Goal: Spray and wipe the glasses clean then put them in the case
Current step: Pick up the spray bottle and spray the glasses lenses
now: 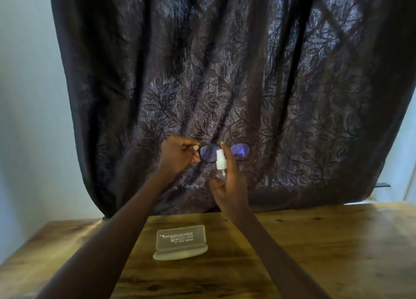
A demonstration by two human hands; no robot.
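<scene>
Both arms are raised in front of a dark curtain (225, 73) patterned with leaves, well above a wooden table (315, 242) with a warm brown grain. The left hand (176, 155) is curled tight around the left end of a pair of dark-framed glasses (224, 152) with bluish, reflective lenses — the fingers pinch the frame near its hinge, and the glasses are held up level, lenses facing back toward the person. Just in front of them, the right hand (228, 183) is wrapped around a small clear spray bottle (220, 167) with a white pump top; the bottle stands upright, its white nozzle overlapping the left lens from this angle, and the forefinger reaches up to the top of the pump, its pale nail showing just above the frame. Whether the pump is pressed down I cannot tell. The clear body of the bottle is mostly hidden by the palm and thumb. Down on the table, between the two forearms and nearer the left one, lies a translucent whitish rectangular glasses case (181, 242) with printed lettering on its flat lid — it looks shut, and neither hand touches it. Pale wall shows to either side of the curtain.
</scene>
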